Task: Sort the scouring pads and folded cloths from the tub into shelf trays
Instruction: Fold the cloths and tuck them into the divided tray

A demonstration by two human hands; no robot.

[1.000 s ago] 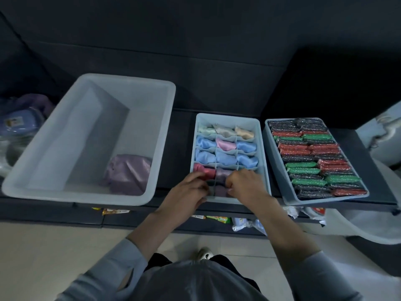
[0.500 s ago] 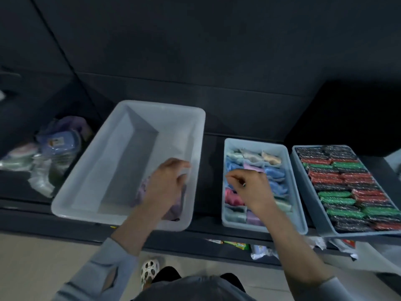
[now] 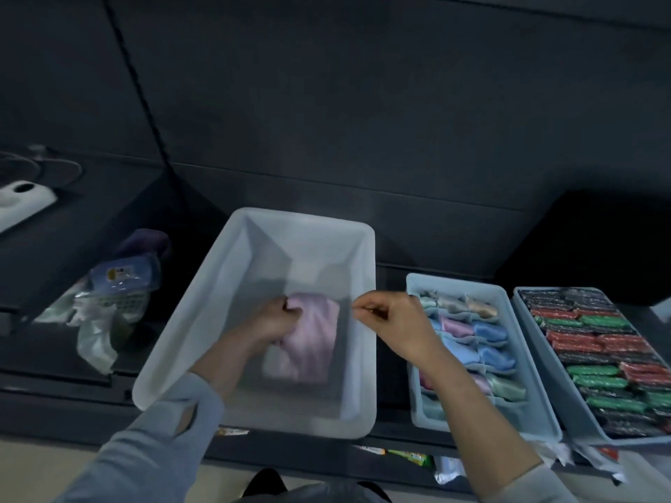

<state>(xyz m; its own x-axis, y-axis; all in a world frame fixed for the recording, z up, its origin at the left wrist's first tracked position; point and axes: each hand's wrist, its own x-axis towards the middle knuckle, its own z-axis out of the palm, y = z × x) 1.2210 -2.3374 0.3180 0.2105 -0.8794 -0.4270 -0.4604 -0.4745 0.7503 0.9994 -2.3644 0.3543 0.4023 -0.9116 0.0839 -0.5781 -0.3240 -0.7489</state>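
Two bare hands, left (image 3: 277,321) and right (image 3: 394,321), forearms uncovered up past the wrists. Light grey-blue long sleeves (image 3: 152,451) pushed back, soft and loosely creased; left one with an open slit near the cuff (image 3: 185,422). Same grey cloth across the chest, dark garment below it

My left hand (image 3: 276,323) has left the divided tray (image 3: 417,357), dropped into the tub (image 3: 203,310) and now grips the pink cloth (image 3: 312,343), while my right hand (image 3: 390,321), fingers curled, has swung off the tray to the tub's right rim.
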